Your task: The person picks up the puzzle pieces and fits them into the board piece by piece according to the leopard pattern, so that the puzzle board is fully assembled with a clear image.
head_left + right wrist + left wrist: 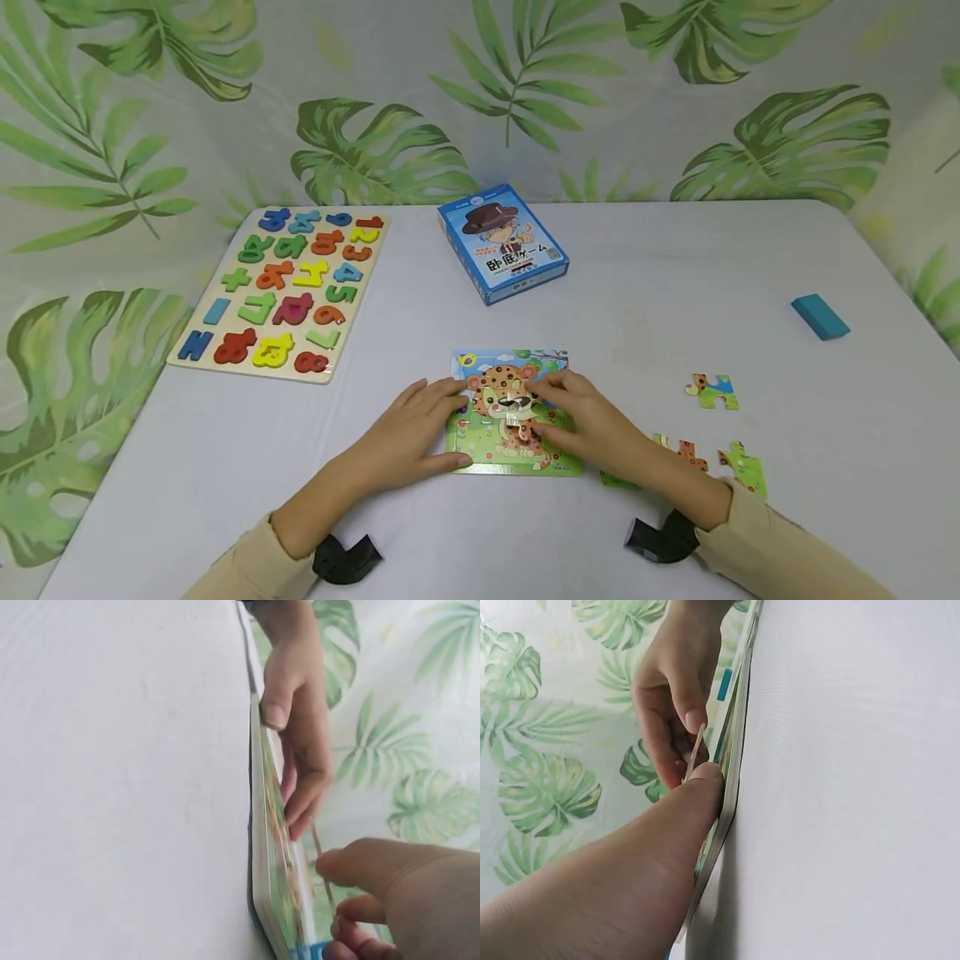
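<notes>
A jigsaw puzzle board (pixel 480 460) with a spotted cartoon leopard lies in front of me. My left hand (pixel 408 433) rests at its left side, thumb near the lower edge and fingers over the upper left part. Between the thumb and fingers of my right hand (pixel 588 421) I pinch a thin puzzle piece (pixel 325 892), tilted above the board. The left wrist view shows this piece edge-on beside my left thumb (pixel 706 772). Right of the board lie several loose puzzle pieces (pixel 716 392), some partly hidden by my right forearm.
A wooden board of coloured numbers and letters (pixel 341 340) lies at the back left. Behind the puzzle sits a blue game box (pixel 502 242). A teal block (pixel 821 317) is at the far right. Black devices (pixel 348 560) are on both wrists.
</notes>
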`<state>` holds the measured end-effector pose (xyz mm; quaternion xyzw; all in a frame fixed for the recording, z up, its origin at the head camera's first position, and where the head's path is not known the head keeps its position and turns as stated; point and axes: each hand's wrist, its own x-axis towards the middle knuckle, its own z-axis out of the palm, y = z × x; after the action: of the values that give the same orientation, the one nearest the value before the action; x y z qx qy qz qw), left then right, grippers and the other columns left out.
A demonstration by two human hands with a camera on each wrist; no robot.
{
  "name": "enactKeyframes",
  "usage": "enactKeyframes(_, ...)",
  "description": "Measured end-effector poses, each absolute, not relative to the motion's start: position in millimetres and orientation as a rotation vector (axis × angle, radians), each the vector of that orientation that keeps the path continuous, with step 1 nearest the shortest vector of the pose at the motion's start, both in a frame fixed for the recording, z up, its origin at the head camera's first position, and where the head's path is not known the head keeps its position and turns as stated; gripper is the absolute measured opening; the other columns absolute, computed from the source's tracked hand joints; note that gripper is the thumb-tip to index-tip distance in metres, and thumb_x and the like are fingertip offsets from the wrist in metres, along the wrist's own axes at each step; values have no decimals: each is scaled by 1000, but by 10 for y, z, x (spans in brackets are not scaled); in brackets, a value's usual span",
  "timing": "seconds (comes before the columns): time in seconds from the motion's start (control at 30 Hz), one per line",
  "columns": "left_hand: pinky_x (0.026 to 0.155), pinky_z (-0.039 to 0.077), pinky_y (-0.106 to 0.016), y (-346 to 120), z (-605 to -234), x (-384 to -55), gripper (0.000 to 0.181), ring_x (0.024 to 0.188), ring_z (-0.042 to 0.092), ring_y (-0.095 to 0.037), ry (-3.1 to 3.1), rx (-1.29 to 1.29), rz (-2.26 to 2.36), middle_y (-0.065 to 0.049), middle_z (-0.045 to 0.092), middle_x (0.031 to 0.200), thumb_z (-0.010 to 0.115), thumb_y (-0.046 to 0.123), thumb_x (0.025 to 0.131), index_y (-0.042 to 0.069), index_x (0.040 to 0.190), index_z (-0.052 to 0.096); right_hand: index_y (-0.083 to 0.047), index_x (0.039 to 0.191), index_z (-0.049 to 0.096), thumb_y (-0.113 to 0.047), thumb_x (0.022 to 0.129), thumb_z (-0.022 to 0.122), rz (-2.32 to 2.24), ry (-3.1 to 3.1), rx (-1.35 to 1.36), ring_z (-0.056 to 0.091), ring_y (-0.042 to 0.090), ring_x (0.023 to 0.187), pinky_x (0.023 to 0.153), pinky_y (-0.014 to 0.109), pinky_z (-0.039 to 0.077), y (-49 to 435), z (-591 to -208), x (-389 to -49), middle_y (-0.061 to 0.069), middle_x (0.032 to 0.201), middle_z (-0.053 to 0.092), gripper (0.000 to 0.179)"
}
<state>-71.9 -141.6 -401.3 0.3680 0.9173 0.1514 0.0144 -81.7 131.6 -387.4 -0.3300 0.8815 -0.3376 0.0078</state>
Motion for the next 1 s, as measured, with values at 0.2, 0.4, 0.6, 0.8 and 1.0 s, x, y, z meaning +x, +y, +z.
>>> enactKeyframes(0.2, 106, 14, -37, -1354, -3998, -709, 70, 130, 23, -18, 2840, 1162, 437, -10, 33, 139, 51, 53, 84, 1, 129, 41, 0, 124, 53, -17, 79, 70, -948, 2786, -1133, 44, 20, 101, 78, 33, 42, 1232, -3927, -871, 9, 113, 49, 51)
enactKeyframes(0.4, 104, 18, -41, -1326, -4006, -738, 62, 128, 25, -17, 2856, 1242, 373, -7, 33, 139, 50, 50, 85, 19, 138, 36, -3, 123, 55, -21, 79, 69, -826, 2827, -1153, 45, 22, 98, 82, 38, 38, 1180, -3917, -917, 10, 112, 51, 49)
enactKeyframes(0.6, 103, 18, -43, -1295, -3982, -742, 60, 130, 22, -20, 2833, 1285, 360, -10, 28, 141, 47, 52, 86, 21, 137, 39, -3, 121, 57, -21, 79, 68, -726, 2813, -1128, 41, 17, 89, 78, 33, 35, 1141, -3865, -946, 3, 103, 49, 47)
enactKeyframes(0.8, 104, 17, -40, -1251, -3954, -773, 72, 130, 22, -18, 2778, 1307, 376, -6, 30, 141, 46, 62, 82, 15, 136, 39, -5, 121, 58, -24, 79, 68, -617, 2804, -1140, 39, 16, 86, 76, 32, 34, 1131, -3804, -970, 1, 100, 47, 47)
enactKeyframes(1.0, 103, 18, -41, -1248, -3932, -805, 69, 130, 22, -19, 2741, 1325, 373, -7, 30, 141, 46, 64, 80, 25, 136, 41, -10, 123, 57, -34, 82, 64, -591, 2788, -1112, 41, 17, 98, 84, 39, 32, 1135, -3787, -973, 2, 107, 48, 48)
